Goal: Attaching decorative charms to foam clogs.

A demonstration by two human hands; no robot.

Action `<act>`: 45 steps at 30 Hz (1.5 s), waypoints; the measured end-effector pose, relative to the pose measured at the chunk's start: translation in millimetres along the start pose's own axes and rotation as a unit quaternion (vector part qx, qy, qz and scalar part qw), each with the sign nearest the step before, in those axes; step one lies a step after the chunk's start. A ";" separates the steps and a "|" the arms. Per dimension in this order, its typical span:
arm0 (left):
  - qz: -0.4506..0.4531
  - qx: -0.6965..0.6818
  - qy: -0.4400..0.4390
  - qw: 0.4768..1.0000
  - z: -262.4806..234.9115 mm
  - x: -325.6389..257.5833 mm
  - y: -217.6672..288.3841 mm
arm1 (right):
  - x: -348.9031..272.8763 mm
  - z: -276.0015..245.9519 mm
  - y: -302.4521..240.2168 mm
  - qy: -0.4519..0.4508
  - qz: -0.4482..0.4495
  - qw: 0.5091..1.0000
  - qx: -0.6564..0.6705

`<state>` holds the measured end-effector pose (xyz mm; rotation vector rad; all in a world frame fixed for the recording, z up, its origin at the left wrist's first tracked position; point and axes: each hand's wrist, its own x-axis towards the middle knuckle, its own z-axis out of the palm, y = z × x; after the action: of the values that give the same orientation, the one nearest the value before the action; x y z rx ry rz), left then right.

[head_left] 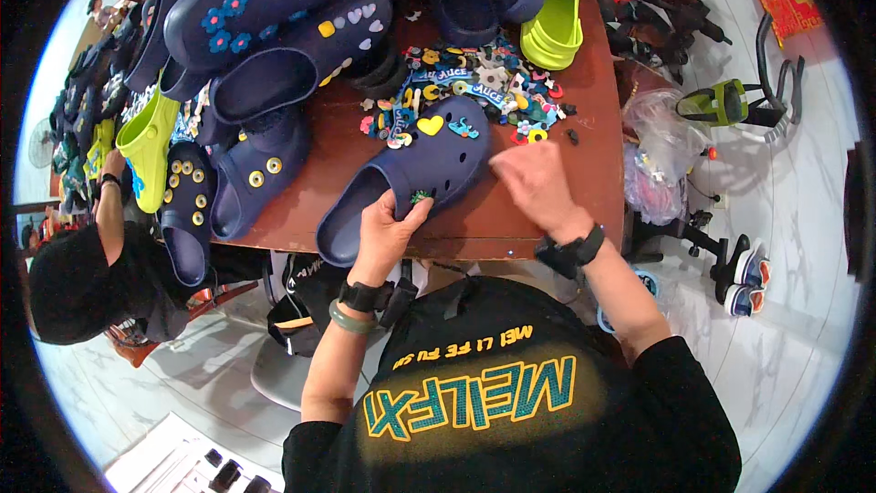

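A navy clog (365, 201) with round holes lies on the brown table in front of me. On its upper sit a yellow heart charm (431, 126), a light blue charm (463, 130) and a small green charm (421, 196). My left hand (388, 226) grips the clog's near side, its thumb by the green charm. Just right of the clog my right hand (538, 181) hovers with curled fingers, somewhat blurred; whatever they may hold is hidden. A pile of colourful shoe charms (493, 82) spreads beyond the clog.
Several decorated navy clogs (265, 82) crowd the table's left and far side. Lime green clogs (553, 23) stand at the far right and left (146, 151). At the left, another person (100, 265) in black works. Clear plastic bags (659, 169) hang beyond the table's right edge.
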<state>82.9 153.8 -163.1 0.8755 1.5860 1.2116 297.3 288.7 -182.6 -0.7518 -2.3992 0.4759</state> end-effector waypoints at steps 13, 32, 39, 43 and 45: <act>0.032 0.069 0.004 0.997 -2.2 3.9 -7.3 | 2.0 4.7 28.4 -0.025 0.019 0.999 -0.038; 0.000 0.017 -0.053 0.998 -5.0 9.3 -8.5 | 12.2 21.3 -35.7 -0.003 0.034 0.988 0.151; 0.017 0.020 -0.060 0.998 -7.1 6.6 -4.9 | -13.1 4.7 -5.4 0.087 0.161 0.971 0.155; 0.017 0.007 -0.039 0.999 -4.1 3.3 -7.8 | -23.9 -4.9 -3.1 0.025 0.166 0.977 0.134; 0.006 -0.009 -0.040 0.999 -2.6 0.9 -5.8 | -23.7 -0.9 -11.3 -0.038 0.077 0.993 0.079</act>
<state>80.1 152.4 -168.7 0.9129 1.5061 1.1838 309.3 265.7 -186.3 -0.8658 -2.3490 0.7601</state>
